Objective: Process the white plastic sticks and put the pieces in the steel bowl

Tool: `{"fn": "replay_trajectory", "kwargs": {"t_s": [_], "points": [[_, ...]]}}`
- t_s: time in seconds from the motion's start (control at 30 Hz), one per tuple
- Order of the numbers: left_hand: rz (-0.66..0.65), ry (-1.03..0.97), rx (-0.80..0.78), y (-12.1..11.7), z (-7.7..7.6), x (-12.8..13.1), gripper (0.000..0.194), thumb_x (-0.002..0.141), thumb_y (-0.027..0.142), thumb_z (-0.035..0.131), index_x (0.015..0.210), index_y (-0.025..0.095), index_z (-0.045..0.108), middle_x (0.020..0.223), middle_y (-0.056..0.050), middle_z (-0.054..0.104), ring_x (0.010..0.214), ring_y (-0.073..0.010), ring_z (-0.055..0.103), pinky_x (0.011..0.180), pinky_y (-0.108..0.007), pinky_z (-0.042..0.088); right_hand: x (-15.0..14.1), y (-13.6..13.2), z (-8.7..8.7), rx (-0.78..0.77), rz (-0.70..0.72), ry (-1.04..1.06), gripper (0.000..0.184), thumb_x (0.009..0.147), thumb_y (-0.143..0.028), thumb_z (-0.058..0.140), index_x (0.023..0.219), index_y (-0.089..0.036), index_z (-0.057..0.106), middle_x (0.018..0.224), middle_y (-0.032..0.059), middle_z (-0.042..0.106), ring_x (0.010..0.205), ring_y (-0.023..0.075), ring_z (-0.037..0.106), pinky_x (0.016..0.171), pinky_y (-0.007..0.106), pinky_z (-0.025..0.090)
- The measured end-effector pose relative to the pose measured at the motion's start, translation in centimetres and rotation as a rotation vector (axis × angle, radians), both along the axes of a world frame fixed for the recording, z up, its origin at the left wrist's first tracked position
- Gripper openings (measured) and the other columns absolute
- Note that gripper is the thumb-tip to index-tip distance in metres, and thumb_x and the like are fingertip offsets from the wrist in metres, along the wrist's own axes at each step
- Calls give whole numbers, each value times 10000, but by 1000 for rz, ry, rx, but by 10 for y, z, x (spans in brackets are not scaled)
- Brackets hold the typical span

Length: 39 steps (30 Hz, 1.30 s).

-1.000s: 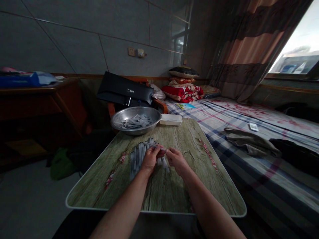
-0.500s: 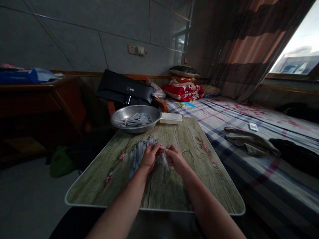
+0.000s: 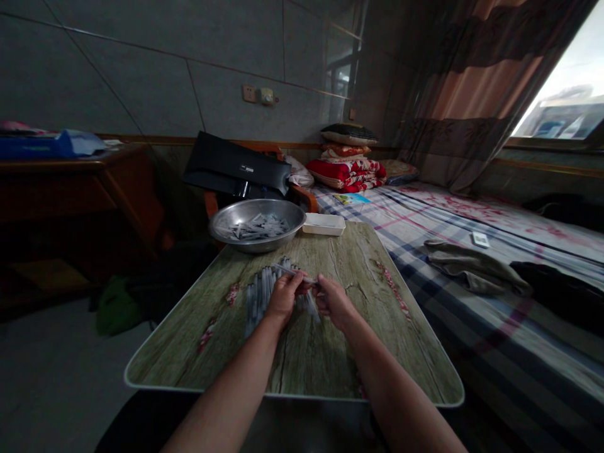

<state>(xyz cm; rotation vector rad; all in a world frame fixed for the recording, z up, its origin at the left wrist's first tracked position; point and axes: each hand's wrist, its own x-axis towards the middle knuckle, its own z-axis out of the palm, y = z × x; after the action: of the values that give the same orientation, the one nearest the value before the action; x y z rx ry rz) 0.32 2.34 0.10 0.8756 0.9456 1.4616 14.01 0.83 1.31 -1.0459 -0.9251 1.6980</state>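
My left hand (image 3: 284,296) and my right hand (image 3: 333,300) meet over the middle of a small folding table (image 3: 330,358). Both pinch one thin grey stick (image 3: 289,271), which slants up to the left from my fingers. Under and left of my hands lies a row of several similar grey sticks (image 3: 259,296), side by side on the tabletop. A metal bowl (image 3: 257,224) at the table's far end holds several more of them.
A white shallow tray (image 3: 323,224) sits beside the bowl. A black monitor (image 3: 236,168) leans behind it. A bed (image 3: 472,251) with folded red bedding (image 3: 346,174) and loose clothes runs along the right. A wooden desk (image 3: 70,182) stands at left.
My right hand has closed in toward my left, so the fingers of both now meet on the stick. The camera shifted slightly.
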Motion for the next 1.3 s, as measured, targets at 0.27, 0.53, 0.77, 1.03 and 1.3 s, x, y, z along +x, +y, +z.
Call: {"fn": "replay_trajectory", "kwargs": {"t_s": [0.27, 0.53, 0.77, 1.03, 1.3], "points": [[-4, -10, 7, 2, -2, -1, 439, 604, 540, 828, 785, 163, 693, 684, -12, 696, 567, -126, 631, 551, -237, 512, -1, 0, -1, 32, 2, 18, 404, 648, -424, 751, 815, -230, 438, 537, -111, 418, 364, 43, 269, 373, 183, 94], [-28, 16, 15, 1, -1, 0, 445, 594, 536, 834, 774, 155, 691, 674, -10, 688, 559, -122, 622, 556, -239, 513, 0, 2, -2, -35, 28, 2, 381, 755, -512, 652, 695, -189, 459, 508, -89, 388, 357, 27, 234, 368, 192, 99], [-19, -1, 14, 2, -2, 0, 429, 607, 531, 827, 773, 159, 693, 676, -12, 688, 559, -122, 616, 542, -233, 505, 1, 1, 0, -56, 48, 79, 373, 737, -520, 663, 773, -201, 473, 592, -71, 484, 359, 31, 248, 368, 189, 76], [13, -9, -11, 1, 1, 0, 411, 592, 506, 835, 767, 159, 701, 669, -7, 690, 562, -122, 614, 552, -236, 508, -2, 0, -1, 56, 15, -16, 397, 747, -538, 663, 708, -196, 464, 534, -87, 402, 368, 34, 241, 376, 196, 107], [67, -11, 1, 2, -1, 1, 381, 608, 483, 824, 760, 158, 699, 646, 0, 679, 545, -122, 608, 551, -244, 504, -4, 6, -11, 298, -116, -259, 298, 761, -475, 625, 700, -205, 512, 542, -64, 447, 430, 77, 327, 413, 211, 213]]}}
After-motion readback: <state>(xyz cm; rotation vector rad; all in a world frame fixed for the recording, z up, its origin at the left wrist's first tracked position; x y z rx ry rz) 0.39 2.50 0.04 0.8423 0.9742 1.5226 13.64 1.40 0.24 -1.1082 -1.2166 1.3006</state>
